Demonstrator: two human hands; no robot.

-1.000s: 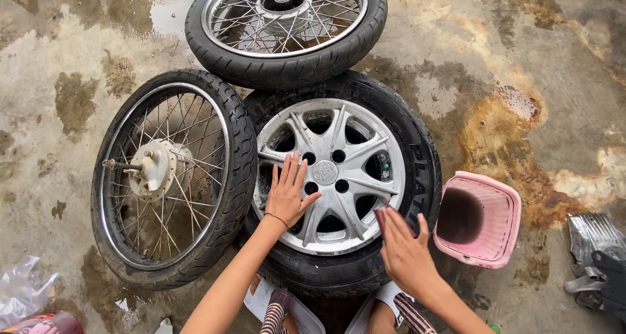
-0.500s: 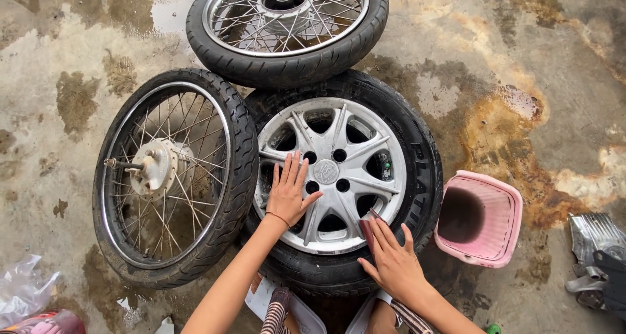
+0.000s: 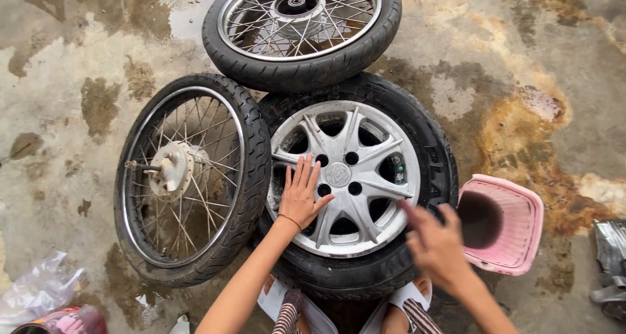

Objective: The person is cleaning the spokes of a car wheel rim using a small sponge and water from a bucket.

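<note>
Shifting up onto the car wheel's (image 3: 352,177) rim, right hand (image 3: 438,246) is blurring, fingers spread; left hand (image 3: 301,197) is pressing flat, holding nothing.

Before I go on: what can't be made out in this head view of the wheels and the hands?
- Right hand: motion-blurred, so its contact with the black car tyre on a silver alloy rim is unclear.
- Car tyre's near edge: hidden behind the forearms and knees.
- Pink plastic basket: its inside is too dark to tell what it holds.
- Grey metal object: cut off by the right edge.
- Left hand: covers part of the rim.
</note>
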